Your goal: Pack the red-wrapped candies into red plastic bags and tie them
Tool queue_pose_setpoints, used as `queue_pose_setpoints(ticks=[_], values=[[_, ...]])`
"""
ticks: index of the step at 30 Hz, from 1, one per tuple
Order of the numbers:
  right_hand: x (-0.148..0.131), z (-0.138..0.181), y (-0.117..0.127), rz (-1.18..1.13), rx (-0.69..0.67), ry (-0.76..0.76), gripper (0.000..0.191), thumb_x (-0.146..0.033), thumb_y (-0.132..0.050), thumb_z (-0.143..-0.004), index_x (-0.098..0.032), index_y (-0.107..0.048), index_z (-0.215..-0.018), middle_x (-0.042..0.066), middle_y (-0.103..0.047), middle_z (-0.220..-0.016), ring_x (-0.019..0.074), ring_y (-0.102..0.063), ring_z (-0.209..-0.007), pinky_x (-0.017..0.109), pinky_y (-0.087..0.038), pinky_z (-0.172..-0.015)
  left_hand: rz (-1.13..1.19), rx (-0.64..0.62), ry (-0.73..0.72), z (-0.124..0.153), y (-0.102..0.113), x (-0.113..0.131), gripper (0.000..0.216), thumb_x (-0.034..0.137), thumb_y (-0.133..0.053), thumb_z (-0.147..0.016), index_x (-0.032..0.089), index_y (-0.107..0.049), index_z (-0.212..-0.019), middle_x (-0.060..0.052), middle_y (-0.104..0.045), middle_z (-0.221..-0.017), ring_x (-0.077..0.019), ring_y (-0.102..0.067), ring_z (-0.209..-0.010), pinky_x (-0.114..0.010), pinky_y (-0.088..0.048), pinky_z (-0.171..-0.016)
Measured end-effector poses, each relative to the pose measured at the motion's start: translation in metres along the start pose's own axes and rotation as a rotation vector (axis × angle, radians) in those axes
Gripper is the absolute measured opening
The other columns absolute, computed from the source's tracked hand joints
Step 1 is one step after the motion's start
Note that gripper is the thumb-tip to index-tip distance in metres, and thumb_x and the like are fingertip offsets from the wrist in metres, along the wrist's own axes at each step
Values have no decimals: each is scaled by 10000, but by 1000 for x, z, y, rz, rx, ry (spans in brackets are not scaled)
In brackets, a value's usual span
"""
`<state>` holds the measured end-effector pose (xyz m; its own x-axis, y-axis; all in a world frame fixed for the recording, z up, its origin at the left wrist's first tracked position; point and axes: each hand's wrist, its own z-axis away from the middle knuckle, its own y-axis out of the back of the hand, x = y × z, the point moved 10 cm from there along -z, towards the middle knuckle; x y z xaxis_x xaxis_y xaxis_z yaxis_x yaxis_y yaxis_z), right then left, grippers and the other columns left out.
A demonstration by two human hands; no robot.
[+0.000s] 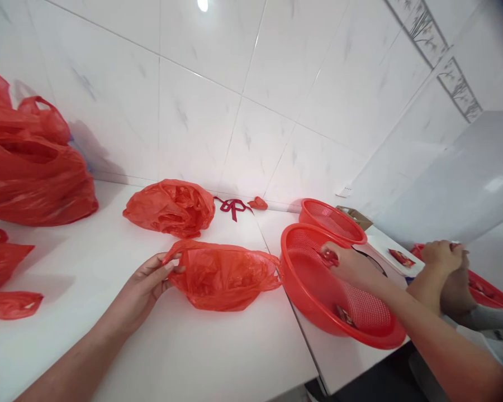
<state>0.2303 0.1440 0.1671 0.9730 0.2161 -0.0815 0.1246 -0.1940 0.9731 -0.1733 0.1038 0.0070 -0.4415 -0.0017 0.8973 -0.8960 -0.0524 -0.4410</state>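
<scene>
My left hand point(151, 282) pinches the left edge of a red plastic bag point(224, 276) that lies on the white counter point(171, 346). My right hand point(346, 265) reaches into a large red colander basket point(314, 290) and is closed on a small red packet point(329, 257). Another small packet point(344, 316) lies at the bottom of that basket.
A second red basket point(331, 219) stands behind the first. A crumpled red bag point(170, 206) and a dark red ribbon point(232, 206) lie near the tiled wall. Big full red bags point(29, 167) fill the left. Another person's hands point(448, 268) work at the right, beside a white tray point(398, 258).
</scene>
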Motion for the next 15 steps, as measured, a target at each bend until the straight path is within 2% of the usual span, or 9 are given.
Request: queue_pose_setpoints(ticks=[2, 5, 7, 9, 12, 15], values=[[-38, -4, -2, -62, -69, 71, 282, -78, -468, -696, -259, -541, -900, -9, -634, -749, 142, -555, -605, 243, -361, -516, -10, -4, -3, 1, -2, 1, 287, 366, -681, -762, 258, -657, -1027, -34, -647, -956, -183, -579, -960, -271, -508, -792], [-119, -2, -6, -147, -120, 345, 326, -52, -441, -728, -268, -544, -950, -27, -649, -910, 124, -592, -774, 213, -403, -610, -24, -3, -9, 1, -2, 1, 260, 359, -670, -775, 259, -655, -1014, -23, -632, -945, -174, -579, -944, -269, -507, -795], [-170, 2, -24, -94, -177, 556, 361, -31, -424, -754, -256, -550, -1008, -10, -644, -944, 119, -588, -796, 210, -393, -614, -28, -10, -18, 1, -2, 2, 218, 348, -667, -779, 256, -659, -976, -15, -622, -959, -170, -583, -928, -271, -510, -788], [-207, 3, -51, 54, -183, 731, 316, -44, -424, -782, -233, -557, -997, 6, -629, -851, 130, -570, -723, 228, -362, -574, -31, -30, -21, 2, -2, 2, 182, 337, -659, -788, 253, -658, -950, -13, -621, -975, -167, -588, -916, -279, -510, -792], [-235, -9, -86, 179, -181, 837, 341, -56, -466, -784, -224, -541, -1071, 17, -608, -823, 140, -554, -691, 241, -357, -568, -43, -67, -2, 3, -5, 0, 192, 334, -637, -808, 255, -650, -982, -20, -641, -932, -164, -595, -890, -295, -506, -809], [-240, -21, -90, 138, -176, 841, 544, -168, -630, -737, -249, -460, -1247, 56, -601, -1026, 172, -579, -809, 274, -421, -662, -48, -73, -11, 3, -6, 0, 200, 332, -638, -808, 252, -653, -991, -18, -643, -899, -163, -597, -878, -300, -505, -808]])
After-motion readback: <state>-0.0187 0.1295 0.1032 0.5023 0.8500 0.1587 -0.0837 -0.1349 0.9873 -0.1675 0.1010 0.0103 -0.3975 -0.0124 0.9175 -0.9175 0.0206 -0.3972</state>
